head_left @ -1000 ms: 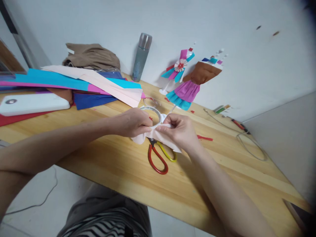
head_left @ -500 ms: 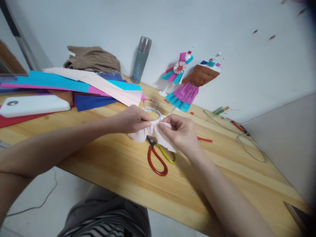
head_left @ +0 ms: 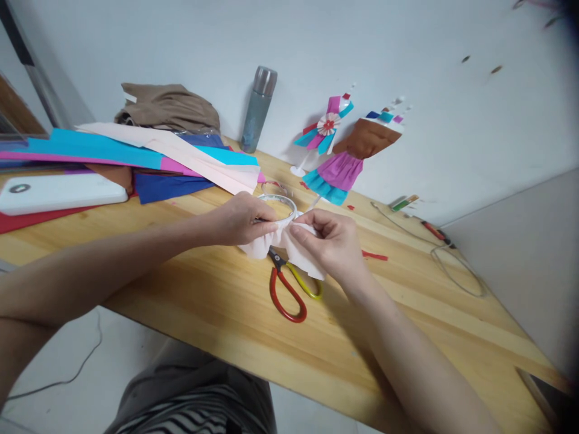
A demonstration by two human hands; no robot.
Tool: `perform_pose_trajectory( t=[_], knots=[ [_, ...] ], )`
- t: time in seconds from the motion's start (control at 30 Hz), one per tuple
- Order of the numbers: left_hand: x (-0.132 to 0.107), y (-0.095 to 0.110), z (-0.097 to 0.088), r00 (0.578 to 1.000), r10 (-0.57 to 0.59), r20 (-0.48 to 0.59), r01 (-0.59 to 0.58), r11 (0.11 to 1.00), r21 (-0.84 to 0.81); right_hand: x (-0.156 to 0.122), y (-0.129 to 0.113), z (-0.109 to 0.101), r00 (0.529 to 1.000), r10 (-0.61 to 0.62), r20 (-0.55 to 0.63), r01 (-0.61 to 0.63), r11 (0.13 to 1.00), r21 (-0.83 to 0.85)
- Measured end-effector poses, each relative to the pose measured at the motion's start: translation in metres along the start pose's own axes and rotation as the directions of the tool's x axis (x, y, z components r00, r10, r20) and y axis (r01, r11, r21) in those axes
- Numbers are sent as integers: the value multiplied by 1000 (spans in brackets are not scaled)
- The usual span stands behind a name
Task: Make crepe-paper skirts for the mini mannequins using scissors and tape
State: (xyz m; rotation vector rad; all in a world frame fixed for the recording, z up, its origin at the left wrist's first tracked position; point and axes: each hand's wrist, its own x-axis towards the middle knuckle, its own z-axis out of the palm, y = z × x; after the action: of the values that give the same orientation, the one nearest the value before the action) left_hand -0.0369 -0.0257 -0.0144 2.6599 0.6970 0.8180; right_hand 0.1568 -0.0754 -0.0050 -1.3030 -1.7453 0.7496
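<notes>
My left hand (head_left: 251, 218) pinches a white ring, which looks like a roll of tape (head_left: 292, 205), together with the edge of a pale pink crepe-paper strip (head_left: 305, 256). The strip hangs in gathered folds along the near side of the ring. On the right, the thumb and fingers of my right hand (head_left: 330, 238) are closed on the same strip, close to the ring. Scissors (head_left: 288, 295) with one red and one yellow handle lie on the table below; the paper covers part of them.
Behind my hands stand a pink-and-blue paper dress figure (head_left: 341, 172), a smaller figure with a rosette (head_left: 329, 125) and a grey flask (head_left: 259, 111). Coloured paper sheets (head_left: 108, 147) and a white power bank (head_left: 63, 193) lie left. A cable (head_left: 456, 280) loops on the right.
The ring has tilted slightly and shows a little more of its opening. Both hands keep their grip in nearly the same place; the view has shifted slightly.
</notes>
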Motion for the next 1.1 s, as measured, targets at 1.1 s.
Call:
perform_pose_trajectory(
  t=[1.1],
  knots=[
    [0,9,-9,986,93,139,-67,980,-186,8,4,-8,933,302,195,-350,886,303]
  ],
)
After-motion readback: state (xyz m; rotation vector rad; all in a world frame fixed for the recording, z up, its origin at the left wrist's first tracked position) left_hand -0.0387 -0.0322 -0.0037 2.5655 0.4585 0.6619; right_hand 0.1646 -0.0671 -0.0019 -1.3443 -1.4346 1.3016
